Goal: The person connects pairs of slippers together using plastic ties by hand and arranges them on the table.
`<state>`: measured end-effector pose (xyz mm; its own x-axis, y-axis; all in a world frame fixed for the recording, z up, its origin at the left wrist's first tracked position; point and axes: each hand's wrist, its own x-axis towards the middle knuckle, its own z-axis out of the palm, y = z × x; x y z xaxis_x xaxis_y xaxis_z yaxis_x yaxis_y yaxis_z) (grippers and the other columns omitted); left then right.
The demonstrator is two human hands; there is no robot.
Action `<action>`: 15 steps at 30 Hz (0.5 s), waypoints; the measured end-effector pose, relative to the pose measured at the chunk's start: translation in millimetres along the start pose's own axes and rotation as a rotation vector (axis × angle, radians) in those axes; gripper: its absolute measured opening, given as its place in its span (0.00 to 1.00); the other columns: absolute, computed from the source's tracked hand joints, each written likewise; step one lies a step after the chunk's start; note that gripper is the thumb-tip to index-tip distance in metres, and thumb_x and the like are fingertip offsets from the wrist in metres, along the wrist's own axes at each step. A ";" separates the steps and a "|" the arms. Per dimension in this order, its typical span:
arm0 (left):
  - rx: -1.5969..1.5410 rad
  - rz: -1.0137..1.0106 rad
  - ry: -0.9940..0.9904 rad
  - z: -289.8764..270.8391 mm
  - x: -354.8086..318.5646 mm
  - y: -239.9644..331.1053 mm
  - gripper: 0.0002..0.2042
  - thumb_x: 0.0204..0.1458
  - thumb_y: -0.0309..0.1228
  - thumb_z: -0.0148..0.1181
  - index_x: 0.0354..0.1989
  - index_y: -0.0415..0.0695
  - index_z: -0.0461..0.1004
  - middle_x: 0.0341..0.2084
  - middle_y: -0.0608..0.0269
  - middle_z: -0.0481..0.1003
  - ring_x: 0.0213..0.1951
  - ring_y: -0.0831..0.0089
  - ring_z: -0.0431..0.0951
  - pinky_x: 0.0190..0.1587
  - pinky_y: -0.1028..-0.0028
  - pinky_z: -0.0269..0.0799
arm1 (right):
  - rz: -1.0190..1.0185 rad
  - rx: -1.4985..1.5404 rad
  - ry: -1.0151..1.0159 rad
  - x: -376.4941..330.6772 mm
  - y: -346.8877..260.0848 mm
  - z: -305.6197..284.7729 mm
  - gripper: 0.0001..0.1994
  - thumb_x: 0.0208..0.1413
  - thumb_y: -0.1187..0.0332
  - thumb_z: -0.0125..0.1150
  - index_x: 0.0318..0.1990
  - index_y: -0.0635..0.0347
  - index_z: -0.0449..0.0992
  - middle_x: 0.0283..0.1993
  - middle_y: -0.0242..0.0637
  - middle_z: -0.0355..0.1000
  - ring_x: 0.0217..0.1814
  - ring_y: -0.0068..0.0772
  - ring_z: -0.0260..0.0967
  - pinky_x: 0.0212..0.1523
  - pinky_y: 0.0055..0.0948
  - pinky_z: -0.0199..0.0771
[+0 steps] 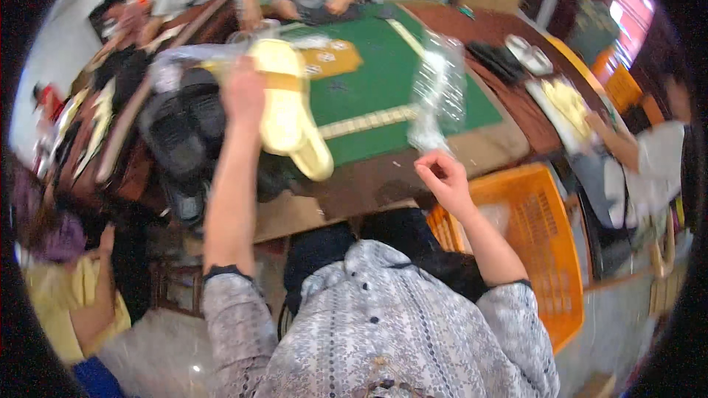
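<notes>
A pair of pale yellow slippers (284,114) is in my left hand (242,92), held over the table's left part, one overlapping the other. That hand is closed round their side and blurred by motion. At the table's near edge, my right hand (445,183) is pinched closed at the lower end of a crumpled clear plastic bag (440,85). The bag stretches away from my fingertips over the green mat (369,96). Black slippers (181,114) are heaped just left of my left hand.
An orange plastic crate (549,250) stands below the table edge at my right. Across the table (509,121) people work at the far side, and others sit left and right. White slippers (529,55) lie at the far right. An orange-yellow sheet (332,59) rests on the mat.
</notes>
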<state>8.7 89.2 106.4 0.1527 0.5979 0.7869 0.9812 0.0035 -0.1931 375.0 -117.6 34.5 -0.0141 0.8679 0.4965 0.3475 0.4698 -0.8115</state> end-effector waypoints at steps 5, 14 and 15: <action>0.152 0.034 -0.111 41.9 9.7 -92.1 0.17 0.54 0.28 0.50 0.53 0.45 0.70 0.42 0.47 0.74 0.46 0.54 0.75 0.46 0.59 0.73 | 0.048 -0.393 0.253 -54.7 44.9 -87.5 0.04 0.53 0.70 0.63 0.32 0.62 0.77 0.29 0.33 0.73 0.31 0.22 0.69 0.31 0.22 0.68; 0.004 0.045 -0.558 81.9 -39.9 -18.2 0.26 0.56 0.37 0.47 0.65 0.52 0.57 0.52 0.46 0.70 0.49 0.45 0.72 0.49 0.50 0.69 | 1.265 -0.804 0.986 -386.1 253.9 -232.2 0.14 0.48 0.62 0.60 0.38 0.62 0.80 0.40 0.46 0.78 0.43 0.44 0.75 0.45 0.38 0.74; 0.023 0.012 -0.614 69.4 -37.6 -9.8 0.26 0.56 0.36 0.46 0.65 0.50 0.57 0.50 0.45 0.71 0.48 0.44 0.73 0.49 0.50 0.69 | 1.491 -0.831 0.784 -426.0 260.2 -234.8 0.16 0.48 0.61 0.58 0.39 0.62 0.80 0.43 0.50 0.76 0.47 0.49 0.74 0.48 0.41 0.73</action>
<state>-14.9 122.3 38.0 0.0611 0.9505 0.3047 0.9760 0.0070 -0.2175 691.6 -402.9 -315.8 0.9818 0.0632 -0.1789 -0.0217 -0.8993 -0.4367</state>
